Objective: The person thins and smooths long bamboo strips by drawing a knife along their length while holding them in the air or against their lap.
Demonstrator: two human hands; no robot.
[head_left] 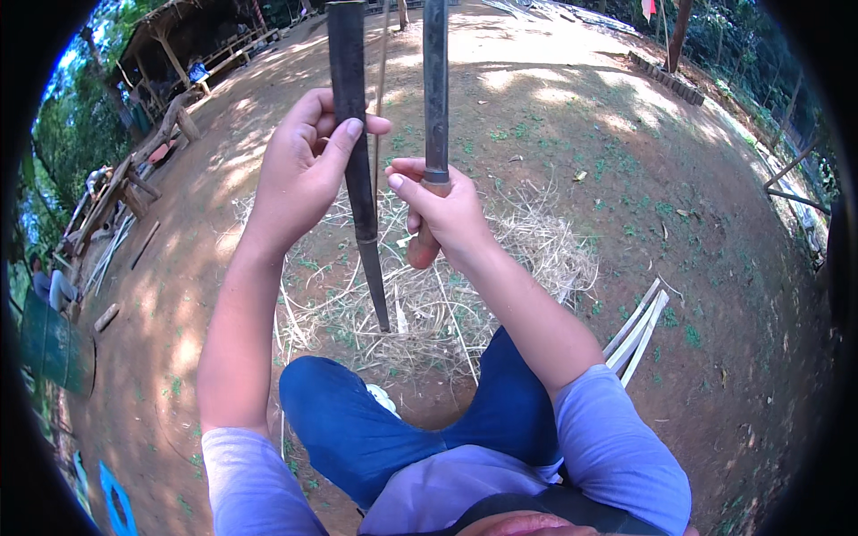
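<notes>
While we sit over the straw, both hands are closed on long dark tools held upright above our knees.

Our left hand (pixel 304 170) is wrapped tight around a dark tapered stake (pixel 357 161), thumb pressed along its side, its pointed tip hanging just above the pile of dry shavings (pixel 500 268) between our blue-trousered legs (pixel 357 429). Our right hand (pixel 442 214) is fisted around the wooden handle (pixel 422 246) of a long dark blade (pixel 435 80) that runs up beside the stake, near it but apart. We judge the main risk to be the blade slipping sideways toward the left thumb, since the two sit close together. A loosened grip could also drop the stake's point onto a thigh. Split pale slats (pixel 636 330) lie on the dirt ground (pixel 626 179) by our right leg.
</notes>
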